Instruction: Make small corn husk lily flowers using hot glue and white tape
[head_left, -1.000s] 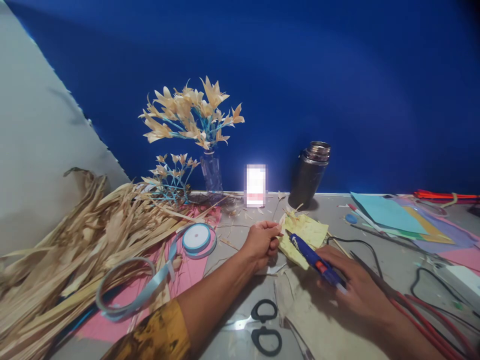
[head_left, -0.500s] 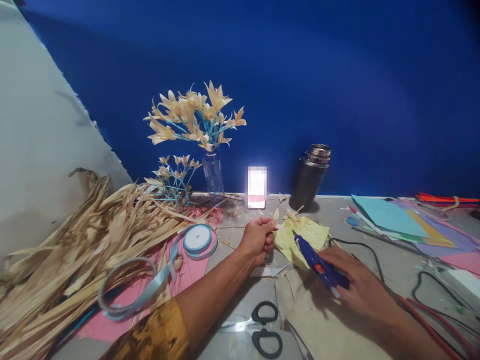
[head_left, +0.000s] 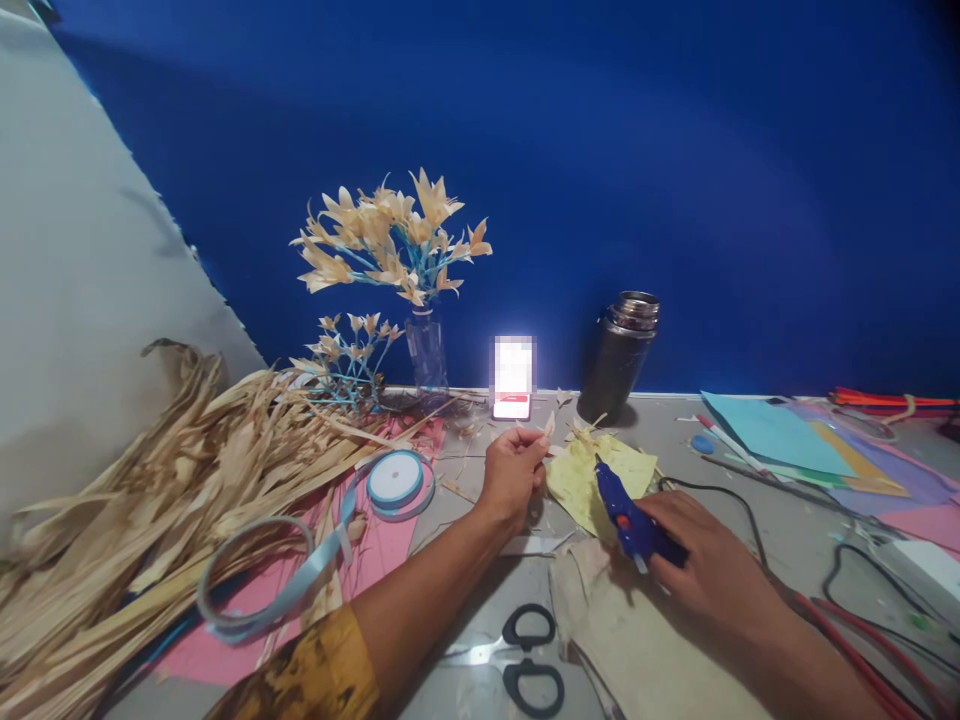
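Observation:
My left hand point(head_left: 514, 472) pinches a small pale husk petal point(head_left: 550, 425) between its fingertips, raised a little off the table. A blue hot glue gun point(head_left: 626, 515) sits in my right hand point(head_left: 709, 570), its nozzle pointing up and left over a yellow paper sheet point(head_left: 577, 478). The gun's tip is a short way from the petal, not touching it. A black cord point(head_left: 720, 489) runs from the gun toward the right.
A big heap of dried husk strips point(head_left: 150, 500) fills the left. Light-blue ribbon spool point(head_left: 394, 478) on pink paper, black scissors point(head_left: 532, 655) near me, vase of husk flowers point(head_left: 397, 250), lit phone point(head_left: 513, 378), steel flask point(head_left: 621, 355), coloured paper sheets point(head_left: 780, 430) at right.
My left hand lifted the petal up and away from the glue gun. My right hand drew the glue gun back and tilted its nozzle more upright.

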